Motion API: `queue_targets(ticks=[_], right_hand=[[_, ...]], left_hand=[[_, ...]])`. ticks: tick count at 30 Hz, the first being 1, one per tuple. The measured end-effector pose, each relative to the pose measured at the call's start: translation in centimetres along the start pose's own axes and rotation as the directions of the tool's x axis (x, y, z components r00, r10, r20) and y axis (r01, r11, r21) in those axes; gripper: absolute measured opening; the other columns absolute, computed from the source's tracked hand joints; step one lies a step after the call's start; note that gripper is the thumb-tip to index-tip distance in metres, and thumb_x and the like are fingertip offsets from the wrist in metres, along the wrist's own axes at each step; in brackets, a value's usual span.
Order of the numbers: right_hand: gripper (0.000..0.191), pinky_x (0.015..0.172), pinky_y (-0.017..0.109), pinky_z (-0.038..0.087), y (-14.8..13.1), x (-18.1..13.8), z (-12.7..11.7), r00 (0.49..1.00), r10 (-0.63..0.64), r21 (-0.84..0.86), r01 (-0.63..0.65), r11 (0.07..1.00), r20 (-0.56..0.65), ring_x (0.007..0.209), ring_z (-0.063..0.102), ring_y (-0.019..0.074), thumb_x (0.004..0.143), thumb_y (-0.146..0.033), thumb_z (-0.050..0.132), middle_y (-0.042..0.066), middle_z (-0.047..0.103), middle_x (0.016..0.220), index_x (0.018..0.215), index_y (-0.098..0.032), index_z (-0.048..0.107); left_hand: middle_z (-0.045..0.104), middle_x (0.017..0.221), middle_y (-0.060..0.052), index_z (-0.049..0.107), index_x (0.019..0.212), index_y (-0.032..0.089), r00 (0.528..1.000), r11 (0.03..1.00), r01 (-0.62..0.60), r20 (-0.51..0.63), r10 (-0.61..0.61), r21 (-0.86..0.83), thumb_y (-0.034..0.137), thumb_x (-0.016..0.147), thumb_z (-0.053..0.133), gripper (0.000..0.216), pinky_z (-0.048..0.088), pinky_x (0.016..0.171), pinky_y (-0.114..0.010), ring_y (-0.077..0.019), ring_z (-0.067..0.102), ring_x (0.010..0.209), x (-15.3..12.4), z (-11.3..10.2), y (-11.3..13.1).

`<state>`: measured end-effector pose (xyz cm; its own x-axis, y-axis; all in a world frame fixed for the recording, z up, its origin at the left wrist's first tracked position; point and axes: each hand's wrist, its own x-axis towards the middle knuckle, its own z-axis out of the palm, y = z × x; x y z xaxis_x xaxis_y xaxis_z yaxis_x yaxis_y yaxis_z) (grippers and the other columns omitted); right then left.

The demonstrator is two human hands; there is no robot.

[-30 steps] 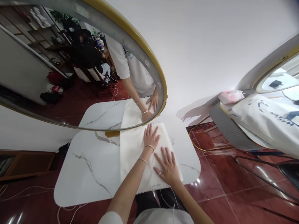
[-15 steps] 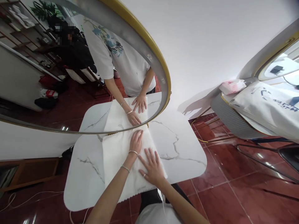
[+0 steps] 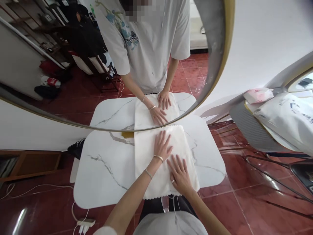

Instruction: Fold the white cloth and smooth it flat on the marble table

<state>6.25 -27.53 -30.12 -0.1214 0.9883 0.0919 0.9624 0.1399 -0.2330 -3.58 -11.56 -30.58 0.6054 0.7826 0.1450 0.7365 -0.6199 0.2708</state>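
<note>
A white cloth (image 3: pixel 151 182) with a scalloped edge lies flat on the marble-patterned white table (image 3: pixel 102 179). My left hand (image 3: pixel 161 145) rests palm down on its upper middle part, fingers spread, with bracelets at the wrist. Nearer to me and to the right, my right hand (image 3: pixel 180 173) also lies flat on the cloth, fingers apart and a ring on one of them. Neither hand grasps anything. The cloth's near edge reaches the table's front edge close to my lap.
A large round mirror (image 3: pixel 227 42) stands over the table's far side, reflecting my arms and the cloth; a gold piece (image 3: pixel 127 134) shows under its rim. To the right, another table holds a tissue pack (image 3: pixel 259 95) and a white bag (image 3: pixel 290 120). A power strip (image 3: pixel 85 223) lies on the floor.
The cloth has shifted right across the table with both hands on it, uncovering the gold piece beneath the mirror. My left hand's fingers have spread wider. The camera view has moved too.
</note>
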Motion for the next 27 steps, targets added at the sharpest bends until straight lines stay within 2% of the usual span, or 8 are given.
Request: queue_targets(ticks=[2,5,8,11,15,22,25,27], right_hand=[[0.071,0.113,0.061,0.015,-2.0,0.9,0.5,0.997,-0.082,0.039,0.082,0.996,0.013,0.146,0.007,0.0354,0.089,-0.02,0.04,0.007,0.014,0.159,0.153,-0.024,0.009],[0.063,0.114,0.059,0.018,-4.8,3.2,1.6,0.99,-0.141,0.111,0.14,0.984,-0.007,0.144,0.018,0.0336,0.091,-0.03,0.043,0.006,0.027,0.156,0.151,-0.026,0.024],[0.054,0.112,0.05,0.027,-6.6,7.4,2.6,0.994,-0.039,0.178,0.057,0.982,-0.102,0.136,0.034,0.0277,0.094,-0.033,0.041,0.008,0.047,0.143,0.147,-0.024,0.036],[0.052,0.112,0.047,0.028,-7.4,12.6,3.4,0.985,0.037,0.183,-0.005,0.983,-0.171,0.138,0.031,0.0261,0.096,-0.03,0.038,0.011,0.045,0.144,0.147,-0.019,0.035],[0.054,0.116,0.046,0.02,-6.3,16.3,3.9,0.992,-0.04,0.097,0.052,0.994,-0.122,0.146,0.014,0.0233,0.098,-0.032,0.032,0.01,0.027,0.155,0.15,-0.019,0.027],[0.061,0.117,0.046,0.018,1.0,14.4,2.8,0.992,0.037,-0.053,-0.044,0.998,-0.117,0.146,0.014,0.0239,0.097,-0.042,0.036,0.004,0.013,0.16,0.153,-0.029,0.013],[0.064,0.116,0.048,0.02,2.0,14.4,2.6,0.991,0.035,-0.09,-0.047,0.995,-0.125,0.146,0.015,0.0263,0.096,-0.043,0.039,0.003,0.01,0.16,0.153,-0.031,0.011],[0.064,0.115,0.05,0.021,1.2,14.7,2.8,0.989,0.053,-0.093,-0.067,0.993,-0.139,0.146,0.014,0.0283,0.096,-0.043,0.04,0.003,0.008,0.161,0.153,-0.03,0.013]], left_hand=[[0.02,0.158,-0.014,0.025,0.15,0.018,0.994,0.994,0.11,-0.021,-0.109,0.022,0.04,0.091,0.047,0.066,0.012,0.117,-0.055,-0.0288,0.013,0.147,-2.7,-1.1,-2.9],[0.019,0.158,-0.015,0.024,0.15,0.017,0.974,0.975,0.218,-0.066,-0.215,0.031,0.043,0.091,0.046,0.068,0.013,0.116,-0.055,-0.0299,0.014,0.146,-5.7,-2.7,-7.1],[0.023,0.157,-0.015,0.032,0.147,0.016,0.943,0.954,0.299,-0.152,-0.296,-0.005,0.041,0.092,0.045,0.062,0.018,0.116,-0.053,-0.0296,0.015,0.146,-6.9,-3.7,-10.3],[0.031,0.154,-0.015,0.039,0.144,0.017,0.902,0.92,0.391,-0.194,-0.386,-0.017,0.039,0.092,0.044,0.056,0.021,0.115,-0.054,-0.0306,0.019,0.145,-6.7,-4.4,-12.1],[0.028,0.155,-0.012,0.041,0.144,0.021,0.938,0.941,0.337,-0.095,-0.335,0.01,0.034,0.089,0.051,0.057,0.017,0.117,-0.055,-0.0328,0.017,0.145,-5.3,-4.2,-11.6],[0.003,0.161,-0.009,0.029,0.149,0.028,0.945,0.947,0.316,-0.068,-0.319,-0.053,0.04,0.091,0.052,0.064,0.016,0.113,-0.064,-0.0378,0.004,0.146,-2.5,-2.4,-6.6],[0.004,0.161,-0.007,0.031,0.147,0.033,0.952,0.954,0.295,-0.064,-0.298,-0.049,0.041,0.091,0.052,0.061,0.015,0.114,-0.063,-0.0344,0.008,0.147,-3.7,-2.8,-7.3],[0.007,0.161,-0.007,0.033,0.146,0.035,0.953,0.956,0.292,-0.067,-0.294,-0.039,0.043,0.091,0.053,0.059,0.015,0.115,-0.061,-0.033,0.01,0.147,-5.1,-3.5,-8.9]])
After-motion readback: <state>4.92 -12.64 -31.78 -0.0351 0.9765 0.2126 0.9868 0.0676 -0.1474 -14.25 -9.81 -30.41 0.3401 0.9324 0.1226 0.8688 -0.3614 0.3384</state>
